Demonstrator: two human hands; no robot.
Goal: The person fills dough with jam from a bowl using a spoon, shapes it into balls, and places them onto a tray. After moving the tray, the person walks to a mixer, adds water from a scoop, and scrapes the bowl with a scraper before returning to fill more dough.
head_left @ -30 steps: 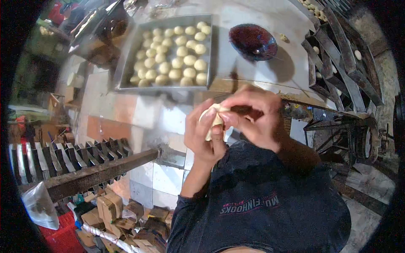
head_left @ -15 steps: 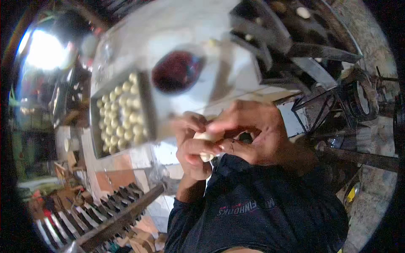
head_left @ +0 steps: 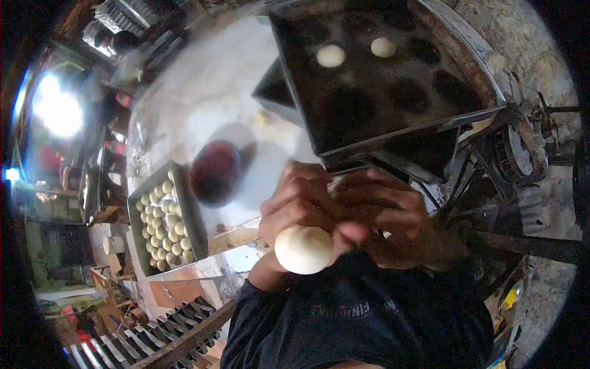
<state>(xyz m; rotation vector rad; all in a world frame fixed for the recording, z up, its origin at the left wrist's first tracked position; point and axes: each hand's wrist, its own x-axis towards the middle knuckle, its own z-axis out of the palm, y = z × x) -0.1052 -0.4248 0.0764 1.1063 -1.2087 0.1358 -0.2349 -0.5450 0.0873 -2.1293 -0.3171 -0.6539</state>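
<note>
A smooth, pale dough ball (head_left: 304, 249) is in front of my chest, held at the lower edge of my left hand (head_left: 297, 200), whose fingers are curled behind it. My right hand (head_left: 384, 206) meets the left from the other side. Its thumb presses near the ball's right edge, and its fingers bend over toward the left hand, their tips partly hidden. Beyond the hands, a round bowl with dark red-brown contents (head_left: 215, 173) stands on the pale table (head_left: 246, 55). The large dark baking tray (head_left: 393, 138) at upper right bears two dough balls (head_left: 357, 51).
To the left, a metal tray (head_left: 200, 230) holds several small pale balls. A dark pan (head_left: 276, 92) sits partly under the large tray. Slatted metal pieces (head_left: 141, 326) lie at lower left, and dark metal machinery (head_left: 516, 150) is on the right.
The dough, mostly covered by my fingers before, now shows as a round, smooth ball below them. My view has shifted, and the large tray with two dough balls now appears at upper right.
</note>
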